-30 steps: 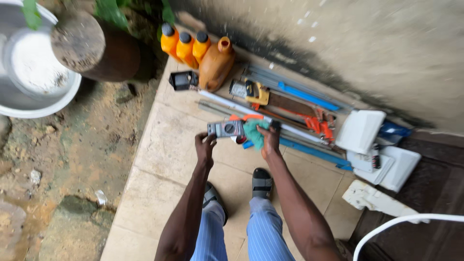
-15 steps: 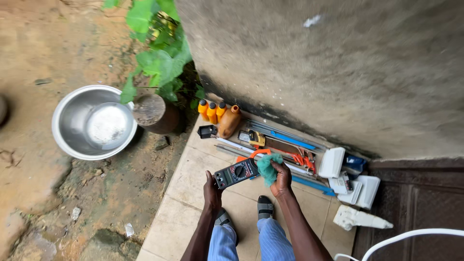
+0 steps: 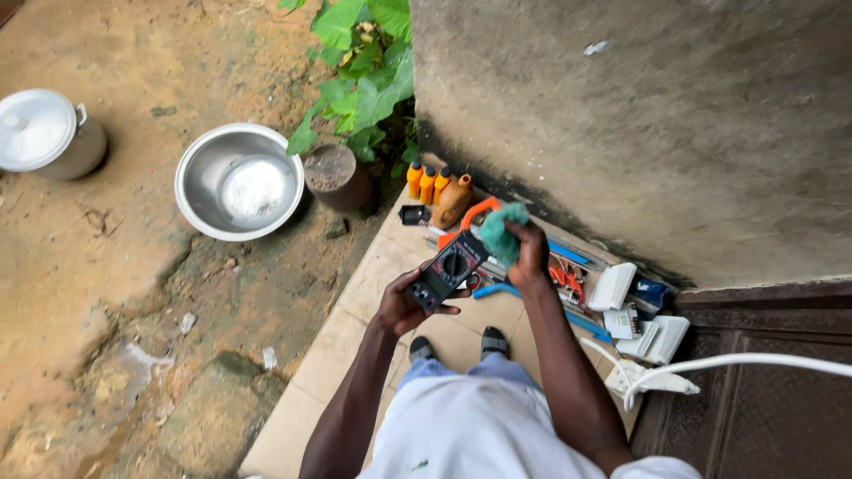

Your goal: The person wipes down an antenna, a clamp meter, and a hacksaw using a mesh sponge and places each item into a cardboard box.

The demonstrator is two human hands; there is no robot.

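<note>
Head view, left hand (image 3: 401, 306) grips clamp meter (image 3: 451, 266), right hand (image 3: 531, 253) grips green cloth (image 3: 499, 232)

Both arms are bare to the shoulder; the left hand (image 3: 399, 306) and right hand (image 3: 531, 257) wear no gloves. A white shirt (image 3: 479, 435), light blue trousers (image 3: 444, 371), dark open sandals (image 3: 493, 340)

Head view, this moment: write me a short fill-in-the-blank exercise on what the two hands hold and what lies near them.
1. The left hand holds a dark clamp meter with ____ jaws.
2. The right hand grips a crumpled ____ cloth.
3. On the ground beside the lidded pot stands a round metal ____.
4. The orange bottles stand against the ____.

Missing words: orange; green; basin; wall
</note>
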